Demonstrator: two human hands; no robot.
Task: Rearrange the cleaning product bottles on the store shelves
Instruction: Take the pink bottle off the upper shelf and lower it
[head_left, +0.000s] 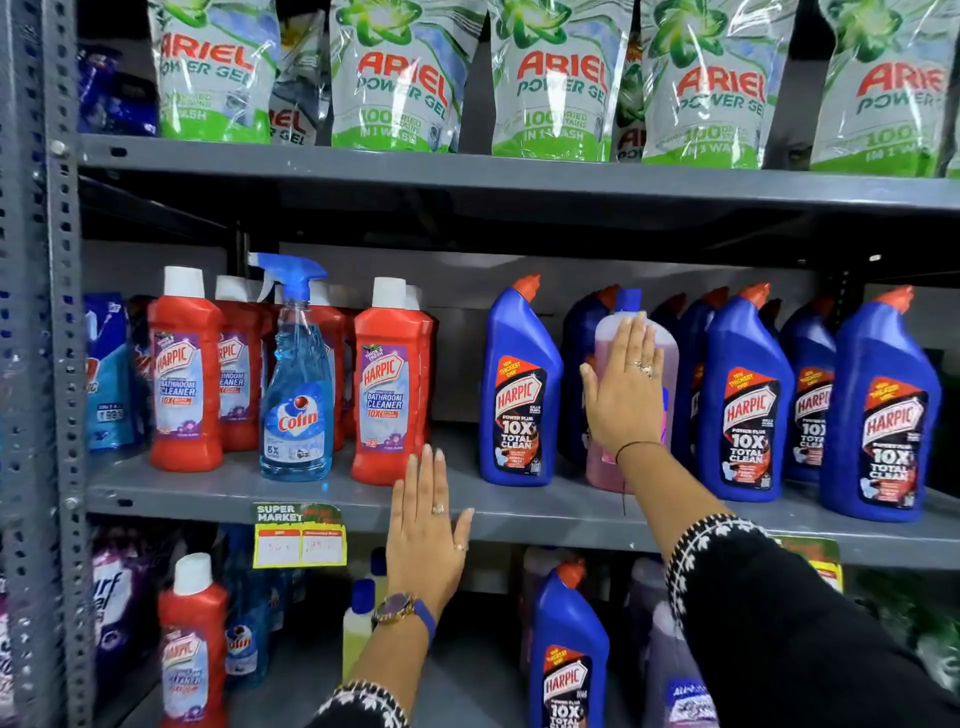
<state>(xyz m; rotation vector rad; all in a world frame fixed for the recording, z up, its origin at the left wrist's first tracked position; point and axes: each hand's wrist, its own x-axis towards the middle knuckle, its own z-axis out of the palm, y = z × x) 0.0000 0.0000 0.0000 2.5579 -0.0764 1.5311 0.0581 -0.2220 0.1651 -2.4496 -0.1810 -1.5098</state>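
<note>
Head view: the right hand (626, 387) is laid flat, fingers spread, against a pink bottle (636, 364) standing among blue Harpic bottles (519, 395) at centre right on the middle shelf (311, 493). The left hand (428, 535) is held open, gripping nothing, at the shelf's front edge in the lower centre.

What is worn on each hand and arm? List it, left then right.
Left hand: a ring on two fingers, a wristwatch with a purple dial, gold-toned case and blue strap, and a black sleeve cuff edged with white embroidery.
Right hand: rings on the fingers, a thin black thread band at the wrist, and a loose black sleeve with white embroidered trim.
</note>
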